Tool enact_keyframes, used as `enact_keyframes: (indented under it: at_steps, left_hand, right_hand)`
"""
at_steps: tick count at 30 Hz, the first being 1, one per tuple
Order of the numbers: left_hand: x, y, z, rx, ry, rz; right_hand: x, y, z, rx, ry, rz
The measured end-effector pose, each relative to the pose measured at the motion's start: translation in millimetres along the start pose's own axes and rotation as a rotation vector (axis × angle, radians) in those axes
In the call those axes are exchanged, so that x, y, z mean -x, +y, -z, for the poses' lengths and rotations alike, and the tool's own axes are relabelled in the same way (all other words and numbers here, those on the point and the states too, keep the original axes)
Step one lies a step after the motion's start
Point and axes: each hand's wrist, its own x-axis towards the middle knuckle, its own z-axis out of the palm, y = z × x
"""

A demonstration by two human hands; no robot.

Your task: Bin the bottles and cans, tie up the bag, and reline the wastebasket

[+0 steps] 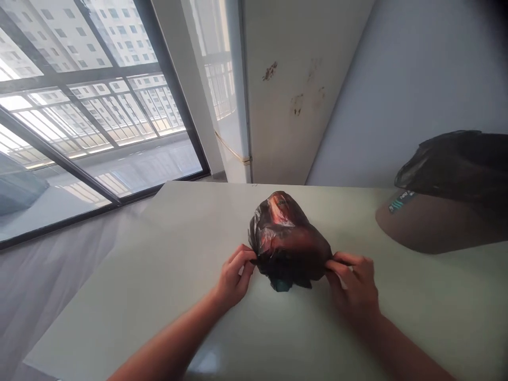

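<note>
Bag [296,253], dark thin plastic, sits at mid-counter [174,243], toward the far edge, between the two hands. Whether its underside bears fully on the surface, cannot tell.

Left hand [235,278]: narrow grip, thumb and fingers pinching plastic at the bag's left side. Right hand [356,286]: narrow grip likewise, pinching the right side, low down. Plastic lies stretched between the two.

Contents: reddish-brown forms [281,209] show through the film, glossy and creased on top; what they are, too dim to say. Greenish patch [281,286] at the near lower edge, nature unclear.

Progress, as judged: both sides of the bag in hand, contents covered by plastic. Not yet done: neither side released, nothing lying loose out of it. Mouth of the bag not made out, so whether it is being opened or closed cannot be told. Work looks midway at most.

Right of frame: second dark bag [472,164] over a brown cap brim [432,227] with a label [401,201], well apart from both hands, neither touching it.
</note>
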Motion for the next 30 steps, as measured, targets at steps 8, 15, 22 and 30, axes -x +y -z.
enact_keyframes:
  at_steps: [8, 15, 22, 30]
  left_hand:
    - [1.0, -13.4, 2.9, 0.034, 0.325, 0.291]
    - [-6.2, -12.6, 5.4, 0.094, 0.125, 0.142]
    - [-15.1, -15.2, 3.2, 0.017, 0.079, 0.110]
    - [-9.1, -31.3, 3.8, 0.236, 0.372, 0.511]
  right_hand:
    - [-11.5, 11.9, 2.0, -0.545, -0.068, -0.460]
    - [3.5, 10.7, 2.0, -0.361, -0.029, -0.097]
    - [-7.3, -0.8, -0.5, -0.263, -0.089, 0.126]
    - [6.3, 14.4, -4.6, -0.612, -0.024, -0.300]
